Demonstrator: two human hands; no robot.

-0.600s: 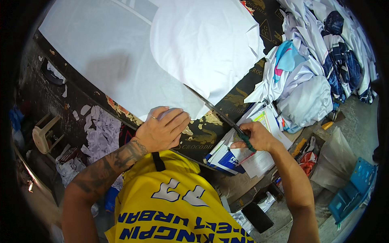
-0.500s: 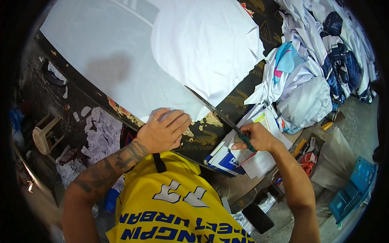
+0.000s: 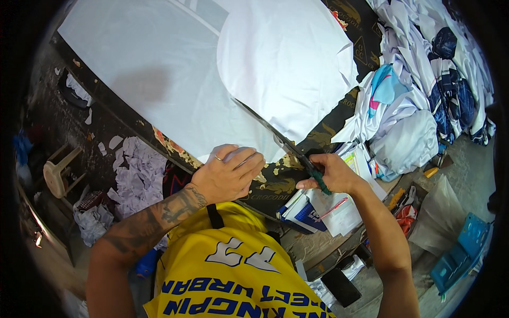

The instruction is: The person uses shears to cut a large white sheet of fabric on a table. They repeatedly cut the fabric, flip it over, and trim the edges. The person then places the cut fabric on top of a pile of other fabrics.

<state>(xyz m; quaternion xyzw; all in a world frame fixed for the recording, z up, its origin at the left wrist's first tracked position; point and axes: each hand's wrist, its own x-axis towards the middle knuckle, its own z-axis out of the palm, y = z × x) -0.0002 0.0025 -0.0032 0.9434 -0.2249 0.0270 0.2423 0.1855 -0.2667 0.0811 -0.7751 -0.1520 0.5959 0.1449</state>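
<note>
A large white cloth [image 3: 286,69] lies on a dark table, with a greyish translucent sheet [image 3: 138,74] covering its left part. My right hand [image 3: 331,172] is closed round the green-wrapped handle of long, dark scissors [image 3: 275,133]. Their blades reach up and left into the white material, along the curved edge of the greyish sheet. My left hand [image 3: 230,169] rests palm down at the near edge of the material, left of the scissors. Its fingers are bent a little and lie side by side; a ring is on one. Nothing shows in that hand.
A heap of white, navy and light-blue fabric [image 3: 403,100] fills the right side. Papers [image 3: 339,214] and a blue-and-white box [image 3: 305,212] sit below my right hand. White scraps [image 3: 139,172] and a beige stool [image 3: 61,172] are at left, a blue plastic chair [image 3: 461,254] at lower right.
My right hand and the scissors have moved up and left, and the blades reach farther into the material. The left hand stays at the near edge. The whole view has shifted slightly.
</note>
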